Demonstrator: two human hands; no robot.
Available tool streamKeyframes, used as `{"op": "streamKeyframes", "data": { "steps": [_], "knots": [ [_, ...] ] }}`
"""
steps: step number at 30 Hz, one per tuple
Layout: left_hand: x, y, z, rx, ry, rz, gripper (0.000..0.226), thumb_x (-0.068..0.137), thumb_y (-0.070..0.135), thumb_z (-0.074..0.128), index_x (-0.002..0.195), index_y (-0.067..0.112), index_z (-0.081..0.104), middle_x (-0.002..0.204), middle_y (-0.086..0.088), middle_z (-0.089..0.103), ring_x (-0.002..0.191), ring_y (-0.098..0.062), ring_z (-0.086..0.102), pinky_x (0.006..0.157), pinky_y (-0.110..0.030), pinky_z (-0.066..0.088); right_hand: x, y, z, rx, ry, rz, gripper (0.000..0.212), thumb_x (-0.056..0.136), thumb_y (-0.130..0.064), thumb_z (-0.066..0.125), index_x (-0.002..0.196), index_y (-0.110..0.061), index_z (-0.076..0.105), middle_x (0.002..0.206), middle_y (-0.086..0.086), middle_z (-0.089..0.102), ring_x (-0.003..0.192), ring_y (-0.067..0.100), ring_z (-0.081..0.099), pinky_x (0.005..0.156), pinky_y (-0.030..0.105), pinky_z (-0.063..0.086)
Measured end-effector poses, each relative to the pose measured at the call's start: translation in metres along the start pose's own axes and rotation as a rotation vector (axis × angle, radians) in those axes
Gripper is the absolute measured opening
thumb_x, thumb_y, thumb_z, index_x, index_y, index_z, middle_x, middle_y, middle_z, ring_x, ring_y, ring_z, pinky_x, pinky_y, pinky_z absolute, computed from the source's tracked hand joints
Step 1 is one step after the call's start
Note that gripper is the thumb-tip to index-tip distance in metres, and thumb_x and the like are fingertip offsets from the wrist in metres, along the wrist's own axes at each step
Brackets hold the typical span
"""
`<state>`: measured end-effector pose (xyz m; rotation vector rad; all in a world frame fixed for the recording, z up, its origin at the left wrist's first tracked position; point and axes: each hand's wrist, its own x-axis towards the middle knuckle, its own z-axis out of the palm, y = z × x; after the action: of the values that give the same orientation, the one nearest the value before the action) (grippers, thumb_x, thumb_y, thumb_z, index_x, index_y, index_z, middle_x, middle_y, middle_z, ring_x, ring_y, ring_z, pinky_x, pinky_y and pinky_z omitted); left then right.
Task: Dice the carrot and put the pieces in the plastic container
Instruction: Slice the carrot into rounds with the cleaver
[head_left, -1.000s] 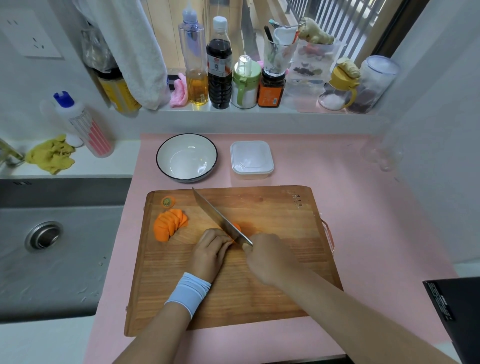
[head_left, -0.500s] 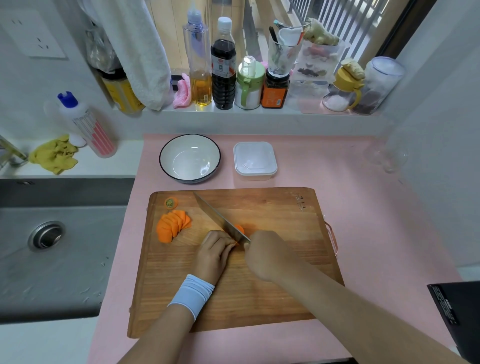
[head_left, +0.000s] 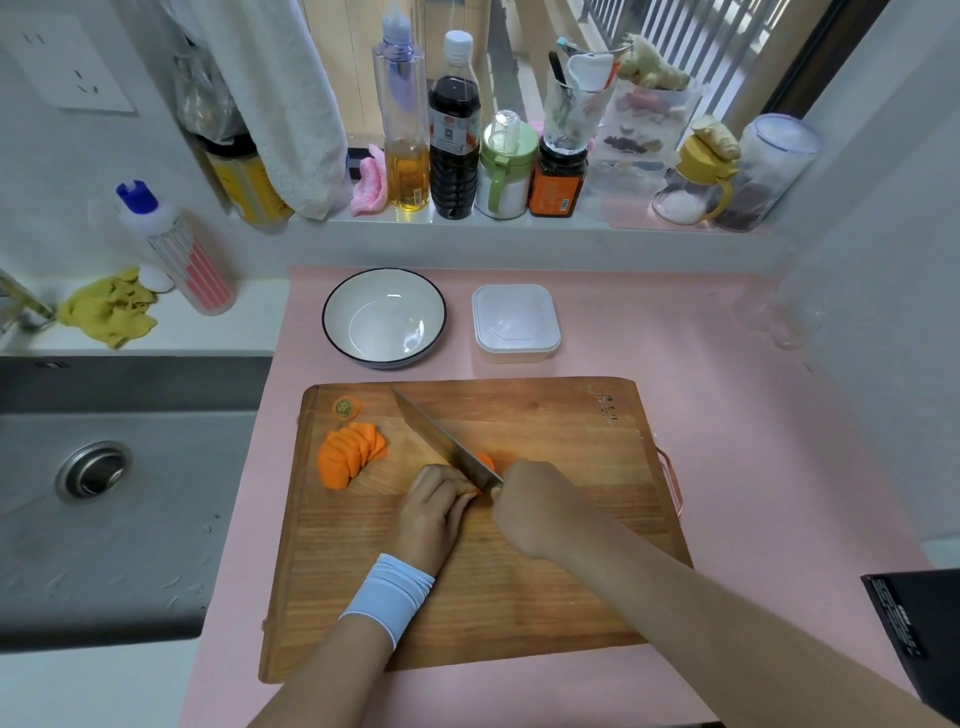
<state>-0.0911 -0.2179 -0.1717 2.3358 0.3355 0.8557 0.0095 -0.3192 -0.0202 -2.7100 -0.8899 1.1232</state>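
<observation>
**Carrot pinned for the next cut**

The left hand (head_left: 436, 512) bears down on the carrot (head_left: 485, 460) mid-board, fingers curled over it, probably to steady it and keep the tips off the edge; the right hand (head_left: 530, 506) is wrapped round the handle of the knife (head_left: 447, 444), blade angled across the carrot; slices (head_left: 353, 454) lie fanned at the left of the board (head_left: 519, 571), clear of the blade, the stem end (head_left: 346, 407) just beyond them; the container (head_left: 516, 322) waits beside a bowl (head_left: 384, 317) on the tabletop (head_left: 727, 415), just past the board, handy for loading; no carrot shows in it; the stamp (head_left: 608, 408) on the board, the labels on the bottles (head_left: 453, 130) and the print on the black box (head_left: 924, 639) are too small to read.
</observation>
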Motion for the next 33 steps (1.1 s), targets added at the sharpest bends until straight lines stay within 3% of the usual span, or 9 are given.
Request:
{"op": "streamKeyframes", "data": {
  "steps": [9, 13, 16, 19, 23, 29, 33],
  "knots": [
    [0.0, 0.0, 0.0, -0.006, -0.013, 0.004, 0.013, 0.093, 0.011, 0.061, 0.087, 0.005, 0.071, 0.091, -0.004, 0.064, 0.091, -0.015, 0.059, 0.09, -0.017, 0.044, 0.006, 0.004, 0.007, 0.029, -0.002, 0.013, 0.028, 0.099, -0.016, 0.047, 0.072, -0.016, 0.044, 0.073, 0.002, 0.048, 0.064, 0.019, 0.048, 0.049, 0.026, 0.031],
    [-0.001, -0.002, -0.001, 0.002, -0.021, 0.009, 0.014, 0.094, 0.011, 0.061, 0.087, 0.004, 0.071, 0.092, -0.005, 0.065, 0.091, -0.016, 0.059, 0.093, -0.016, 0.041, 0.005, 0.008, 0.015, 0.027, 0.062, -0.007, 0.022, 0.1, -0.02, 0.047, 0.08, -0.015, 0.053, 0.071, 0.0, 0.049, 0.068, 0.021, 0.051, 0.06, 0.028, 0.038],
    [-0.001, -0.003, 0.0, -0.008, -0.022, 0.005, 0.013, 0.093, 0.01, 0.062, 0.088, 0.003, 0.071, 0.093, -0.006, 0.065, 0.091, -0.016, 0.059, 0.093, -0.016, 0.041, 0.006, 0.012, 0.026, 0.048, 0.072, -0.009, 0.019, 0.098, -0.021, 0.048, 0.091, -0.013, 0.065, 0.089, 0.009, 0.066, 0.086, 0.031, 0.063, 0.064, 0.027, 0.038],
    [-0.001, -0.003, 0.001, -0.002, -0.023, 0.012, 0.009, 0.091, 0.007, 0.064, 0.087, 0.003, 0.071, 0.093, -0.007, 0.065, 0.092, -0.017, 0.06, 0.094, -0.016, 0.041, 0.009, 0.017, 0.033, 0.063, 0.097, -0.003, 0.023, 0.098, -0.024, 0.048, 0.099, -0.012, 0.067, 0.104, 0.014, 0.069, 0.098, 0.033, 0.064, 0.07, 0.028, 0.039],
    [-0.001, 0.0, 0.0, -0.002, -0.027, 0.024, 0.007, 0.09, 0.007, 0.066, 0.087, 0.003, 0.07, 0.093, -0.006, 0.065, 0.092, -0.017, 0.059, 0.093, -0.016, 0.042, 0.009, 0.021, 0.031, 0.119, 0.081, -0.003, 0.021, 0.101, -0.027, 0.047, 0.088, -0.017, 0.06, 0.096, 0.012, 0.066, 0.084, 0.03, 0.059, 0.067, 0.028, 0.036],
    [0.002, 0.005, -0.002, 0.019, -0.049, 0.01, 0.008, 0.09, 0.013, 0.066, 0.086, 0.006, 0.068, 0.093, -0.002, 0.061, 0.093, -0.015, 0.057, 0.091, -0.015, 0.041, 0.007, 0.023, 0.03, 0.149, 0.067, -0.021, 0.027, 0.101, -0.027, 0.048, 0.095, -0.007, 0.066, 0.101, 0.018, 0.069, 0.097, 0.036, 0.064, 0.068, 0.026, 0.037],
    [0.004, 0.009, -0.003, 0.016, -0.073, -0.016, 0.003, 0.087, 0.011, 0.068, 0.088, 0.009, 0.066, 0.097, 0.0, 0.057, 0.094, -0.015, 0.057, 0.092, -0.016, 0.041, 0.001, 0.027, 0.017, 0.17, 0.044, -0.013, 0.03, 0.101, -0.032, 0.046, 0.089, -0.012, 0.063, 0.081, 0.009, 0.062, 0.067, 0.026, 0.058, 0.055, 0.027, 0.035]
  ]
}}
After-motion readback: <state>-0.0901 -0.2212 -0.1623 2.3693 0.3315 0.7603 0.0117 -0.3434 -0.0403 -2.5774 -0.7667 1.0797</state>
